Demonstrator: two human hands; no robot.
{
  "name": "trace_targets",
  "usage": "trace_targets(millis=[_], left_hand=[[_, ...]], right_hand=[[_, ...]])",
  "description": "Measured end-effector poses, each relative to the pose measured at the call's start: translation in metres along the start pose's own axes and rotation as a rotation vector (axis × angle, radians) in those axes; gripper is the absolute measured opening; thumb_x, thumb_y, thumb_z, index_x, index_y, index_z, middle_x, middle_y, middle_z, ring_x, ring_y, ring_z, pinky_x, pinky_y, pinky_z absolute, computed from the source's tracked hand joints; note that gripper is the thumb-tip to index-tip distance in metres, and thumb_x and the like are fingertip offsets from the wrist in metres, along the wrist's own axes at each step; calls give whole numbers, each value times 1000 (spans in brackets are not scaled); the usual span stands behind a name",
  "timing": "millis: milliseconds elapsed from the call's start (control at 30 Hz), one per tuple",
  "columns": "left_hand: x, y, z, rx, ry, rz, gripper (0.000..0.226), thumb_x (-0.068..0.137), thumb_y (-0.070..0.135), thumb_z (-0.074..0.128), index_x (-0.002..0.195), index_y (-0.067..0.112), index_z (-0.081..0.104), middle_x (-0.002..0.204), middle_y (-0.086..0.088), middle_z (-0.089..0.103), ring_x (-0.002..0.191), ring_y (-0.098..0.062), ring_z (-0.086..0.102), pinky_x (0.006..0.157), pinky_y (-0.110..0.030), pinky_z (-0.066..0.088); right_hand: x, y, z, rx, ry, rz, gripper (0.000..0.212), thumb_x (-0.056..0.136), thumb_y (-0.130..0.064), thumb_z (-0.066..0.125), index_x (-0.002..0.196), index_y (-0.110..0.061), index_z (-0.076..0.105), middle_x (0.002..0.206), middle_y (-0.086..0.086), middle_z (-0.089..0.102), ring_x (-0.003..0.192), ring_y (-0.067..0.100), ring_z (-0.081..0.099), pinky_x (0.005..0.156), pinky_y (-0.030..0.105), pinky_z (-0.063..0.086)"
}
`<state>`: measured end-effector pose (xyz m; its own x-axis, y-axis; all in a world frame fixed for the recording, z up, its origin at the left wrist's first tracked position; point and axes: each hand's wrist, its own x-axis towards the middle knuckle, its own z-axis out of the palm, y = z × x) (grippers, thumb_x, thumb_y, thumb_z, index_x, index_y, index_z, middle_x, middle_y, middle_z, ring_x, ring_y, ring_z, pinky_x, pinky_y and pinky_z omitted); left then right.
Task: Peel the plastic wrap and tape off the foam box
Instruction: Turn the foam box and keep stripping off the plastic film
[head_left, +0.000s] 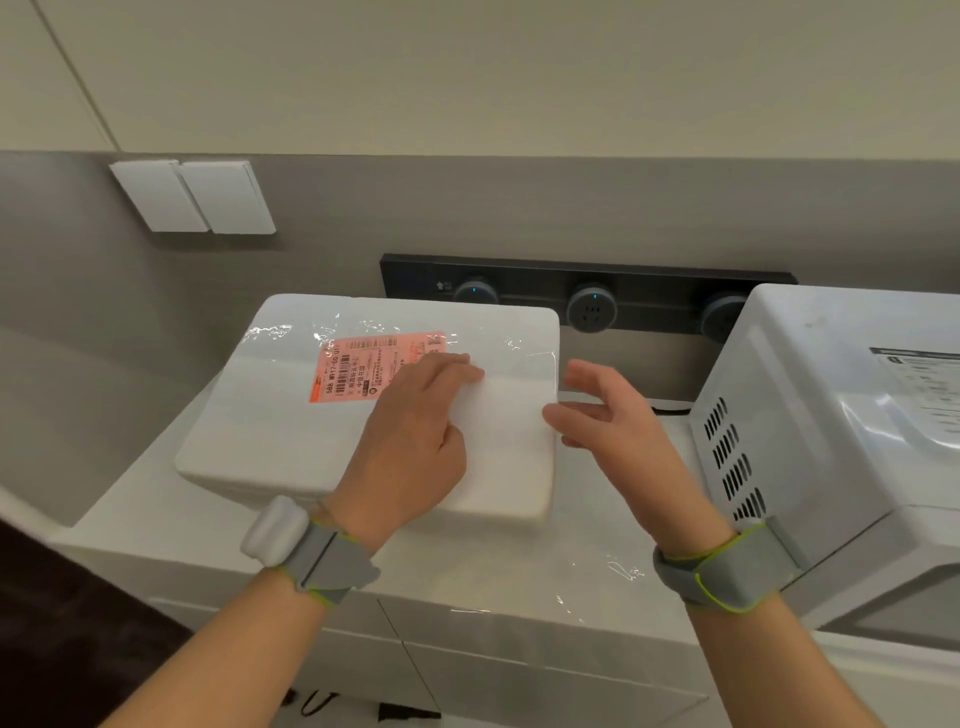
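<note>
left hand (415, 431) on foam box (270, 431) | right hand (608, 415) beside its edge

We see a white rectangular foam box (291, 431) under clear plastic wrap (291, 332), with a pink paper label (363, 371), on a white countertop (493, 571). The left hand (415, 431) lies flat on its lid by the label; the right hand (613, 421) hovers, fingers spread, beside its right edge.

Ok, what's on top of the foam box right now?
A pink label under glossy plastic wrap, and the left hand resting flat on it. Its fingers hide part of the label.
</note>
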<state>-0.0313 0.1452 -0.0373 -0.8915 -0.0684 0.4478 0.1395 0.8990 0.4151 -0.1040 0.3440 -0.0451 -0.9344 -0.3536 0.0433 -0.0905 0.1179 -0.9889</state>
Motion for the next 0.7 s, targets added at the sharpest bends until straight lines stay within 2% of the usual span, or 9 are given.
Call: trace_targets(millis=[167, 267, 367, 433, 500, 600, 700], left_hand=[[19, 9, 4, 57, 25, -91, 53, 69, 11, 35, 116, 16, 59, 121, -1, 53, 112, -23, 43, 93, -40, 38], [19, 10, 13, 58, 67, -99, 48, 71, 9, 37, 113, 14, 59, 116, -3, 54, 108, -25, 45, 91, -40, 38], [20, 6, 18, 52, 66, -107, 49, 71, 11, 34, 113, 16, 58, 117, -1, 53, 111, -23, 44, 93, -38, 37], [23, 4, 18, 39, 59, -115, 49, 72, 12, 33, 113, 17, 58, 118, 0, 54, 113, -22, 43, 95, -37, 36], [25, 3, 18, 31, 45, -117, 48, 72, 11, 33, 113, 17, 58, 117, 0, 54, 113, -22, 44, 96, -39, 36], [28, 1, 19, 21, 24, -125, 41, 77, 4, 41, 113, 19, 57, 118, 1, 52, 114, -22, 43, 99, -39, 36], [28, 0, 20, 26, 28, -126, 41, 78, 0, 45, 113, 19, 57, 119, 1, 52, 116, -21, 42, 100, -38, 35]], right_hand=[[1, 8, 4, -45, -21, -87, 54, 88, -13, 69, 132, -40, 55, 131, -21, 59, 117, 5, 60, 92, 29, 53], [4, 11, 3, -30, -1, -86, 47, 89, -15, 70, 129, -36, 59, 128, -19, 62, 115, 8, 62, 93, 31, 54], [11, 11, 1, -93, 0, -85, 46, 87, -18, 72, 127, -36, 57, 126, -19, 61, 109, 4, 63, 87, 25, 54], [17, 9, -1, -210, -8, -113, 52, 87, -18, 72, 133, -34, 52, 129, -16, 56, 110, 3, 60, 83, 21, 52], [22, 5, -2, -368, -30, -217, 60, 86, -15, 71, 139, -31, 47, 137, -13, 46, 118, 5, 53, 91, 22, 49], [31, -2, -1, -607, -98, -407, 62, 86, -12, 67, 142, -28, 46, 147, -13, 37, 133, 8, 36, 106, 20, 32], [39, -6, 1, -815, -123, -482, 58, 88, -18, 62, 143, -32, 48, 147, -17, 42, 134, 7, 26, 105, 22, 19]])
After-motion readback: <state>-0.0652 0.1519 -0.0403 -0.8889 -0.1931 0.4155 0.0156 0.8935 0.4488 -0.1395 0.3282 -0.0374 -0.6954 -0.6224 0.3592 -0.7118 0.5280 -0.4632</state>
